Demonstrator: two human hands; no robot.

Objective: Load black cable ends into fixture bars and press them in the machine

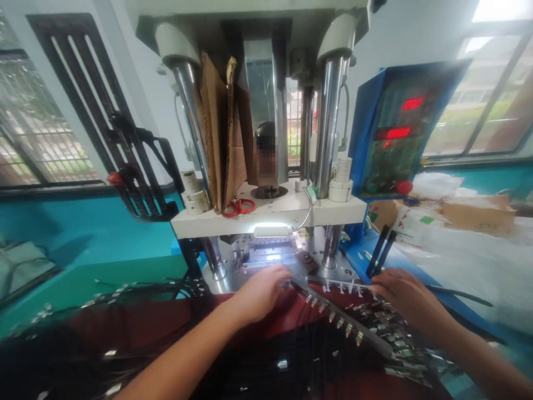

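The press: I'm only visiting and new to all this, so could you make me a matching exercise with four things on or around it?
Things
1. Scissors
2. Lamp
3. Control box
4. Bar

Descriptions
A. Glowing white at the front of the press
B. Lined with small metal clips, one end at the left hand
C. Red loop handles, below the cardboard
D. Blue, with lit red digits

Pairs: 1-C, 2-A, 3-D, 4-B.

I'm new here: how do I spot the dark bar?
Face the tall press; in front of its base is the left hand. From there a long dark bar slants down rightward. A row of small metal clips along its edge sets it apart from the pale strip by the right hand.
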